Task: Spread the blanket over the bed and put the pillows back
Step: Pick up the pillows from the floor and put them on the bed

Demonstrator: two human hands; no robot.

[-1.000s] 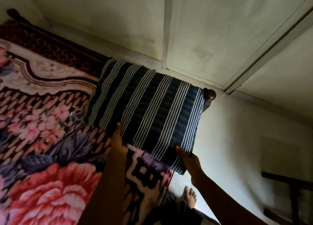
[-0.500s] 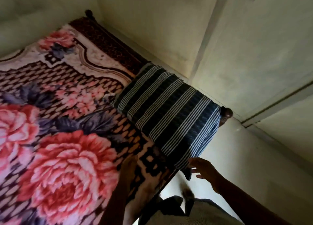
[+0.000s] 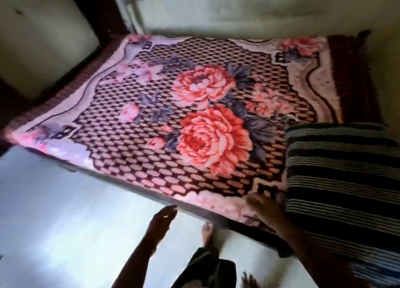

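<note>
Floral blanket (image 3: pixel 194 123) across bed (image 3: pixel 351 79), striped pillow (image 3: pixel 342 190) at right, left hand (image 3: pixel 161 220) spread empty, right hand (image 3: pixel 263 207) (blurred) flat beside pillow.

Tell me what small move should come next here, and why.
Probably turn away to fetch a second pillow. The blanket already lies flat across the bed, only one striped pillow sits at the end near the right hand, the spot behind it is bare, and the left hand looks open and holds nothing.

Bed (image 3: pixel 350 77) under a flat-spread floral blanket (image 3: pixel 194 114), striped pillow (image 3: pixel 342 190) on top at its right end
</note>
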